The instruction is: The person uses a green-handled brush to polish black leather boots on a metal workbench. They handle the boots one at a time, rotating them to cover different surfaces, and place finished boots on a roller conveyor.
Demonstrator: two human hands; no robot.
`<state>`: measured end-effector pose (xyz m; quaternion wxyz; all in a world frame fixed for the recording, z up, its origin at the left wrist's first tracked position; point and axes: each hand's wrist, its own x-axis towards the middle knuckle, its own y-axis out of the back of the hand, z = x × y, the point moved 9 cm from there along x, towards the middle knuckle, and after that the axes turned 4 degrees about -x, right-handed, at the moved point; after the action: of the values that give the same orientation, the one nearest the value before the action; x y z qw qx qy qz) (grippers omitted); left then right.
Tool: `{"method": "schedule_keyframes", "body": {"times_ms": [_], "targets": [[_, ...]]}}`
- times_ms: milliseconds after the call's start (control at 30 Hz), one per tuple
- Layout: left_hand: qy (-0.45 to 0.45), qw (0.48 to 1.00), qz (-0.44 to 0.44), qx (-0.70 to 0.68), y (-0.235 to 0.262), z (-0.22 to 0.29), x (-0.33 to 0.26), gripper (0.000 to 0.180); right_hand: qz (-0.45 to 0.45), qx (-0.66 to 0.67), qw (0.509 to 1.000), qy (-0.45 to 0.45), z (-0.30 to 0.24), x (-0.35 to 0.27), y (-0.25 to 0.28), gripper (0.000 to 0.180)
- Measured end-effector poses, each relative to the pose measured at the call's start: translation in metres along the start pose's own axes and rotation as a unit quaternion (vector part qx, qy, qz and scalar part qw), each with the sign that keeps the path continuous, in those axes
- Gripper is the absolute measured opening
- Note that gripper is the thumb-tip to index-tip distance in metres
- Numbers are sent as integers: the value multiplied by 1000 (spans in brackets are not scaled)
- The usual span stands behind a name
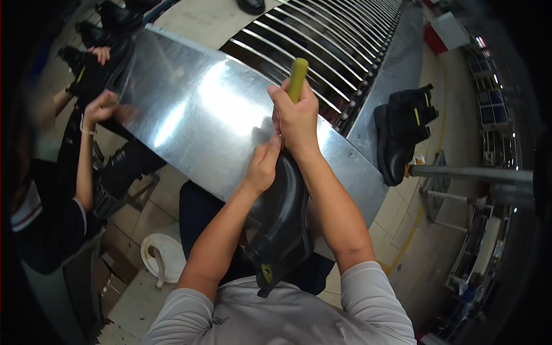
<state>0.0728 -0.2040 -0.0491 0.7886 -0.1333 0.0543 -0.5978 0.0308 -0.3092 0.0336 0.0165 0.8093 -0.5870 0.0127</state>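
Observation:
A black boot lies along my lap, its toe pointing away over the metal table's edge and its shaft, with a yellow-green pull tab, toward my body. My left hand is closed on the boot's toe end, thumb up along the side. Wrapped round the yellow-green handle of a hand tool is my right hand, just beyond the toe. The handle sticks up out of the fist; the tool's working end is hidden by my hands, so its kind does not show.
A shiny metal table spans the front, meeting a roller conveyor. Black boots stand on its right side ledge. At left, a co-worker's hands handle another dark boot. A white bucket sits low left; a metal bar juts in at right.

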Motion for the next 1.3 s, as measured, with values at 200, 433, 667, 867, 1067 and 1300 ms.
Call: {"method": "schedule_keyframes", "body": {"times_ms": [200, 433, 667, 867, 1067, 1300], "targets": [[66, 997, -18, -42, -1, 3, -4, 64, 100, 240, 964, -58, -14, -79, 70, 23], [87, 994, -26, -54, -9, 7, -2, 62, 146, 134, 978, -64, -12, -106, 86, 27], [60, 997, -38, -40, -10, 0, -2, 61, 50, 94, 991, -87, -7, -45, 51, 27], [18, 999, -22, -38, -5, 5, -6, 59, -23, 64, 993, -95, -3, -24, 20, 23], [-106, 986, 59, 111, 6, 11, -9, 51, -20, -138, 988, 70, -10, -5, -4, 20], [2, 1000, 8, -26, -4, 5, -3, 55, -3, 191, 981, 22, -26, -10, 33, 30]]}}
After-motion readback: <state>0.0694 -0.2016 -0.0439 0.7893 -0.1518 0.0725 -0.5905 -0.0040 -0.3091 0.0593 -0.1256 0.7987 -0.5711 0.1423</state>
